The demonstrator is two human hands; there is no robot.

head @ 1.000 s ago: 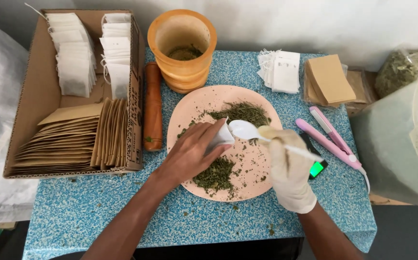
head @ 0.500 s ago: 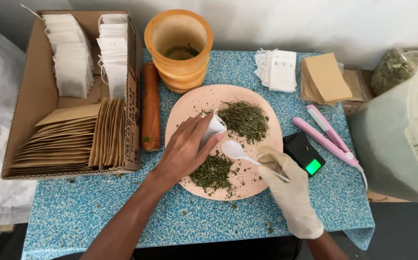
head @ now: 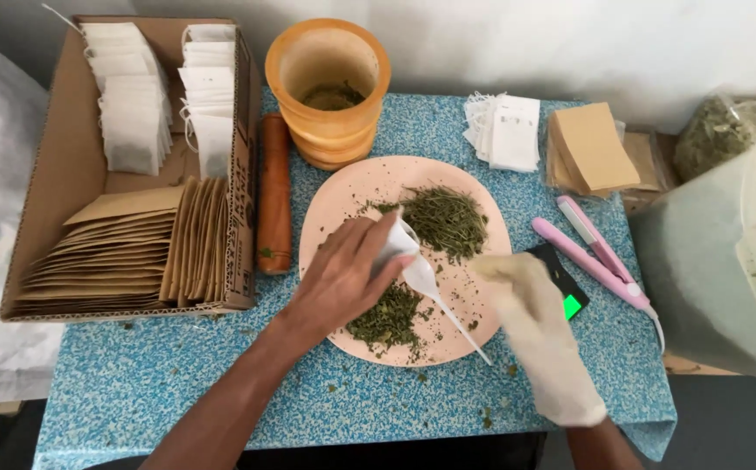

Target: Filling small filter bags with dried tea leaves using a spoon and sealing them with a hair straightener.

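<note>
- The white spoon (head: 434,292) now has its bowl up against the mouth of the small white bag (head: 395,242), handle slanting down toward the plate's near rim; half a second ago it lay flat over the lower herb pile.
- The gloved right hand (head: 539,322) has slid back from the spoon, blurred, partly covering the black scale (head: 567,287).
- The left hand (head: 343,277) has tipped the bag slightly toward the spoon.

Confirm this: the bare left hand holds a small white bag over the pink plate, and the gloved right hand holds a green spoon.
Not quite: the spoon is white, not green, as the head view shows. The bare left hand does hold the small white bag over the pink plate; the gloved right hand holds the spoon.
</note>
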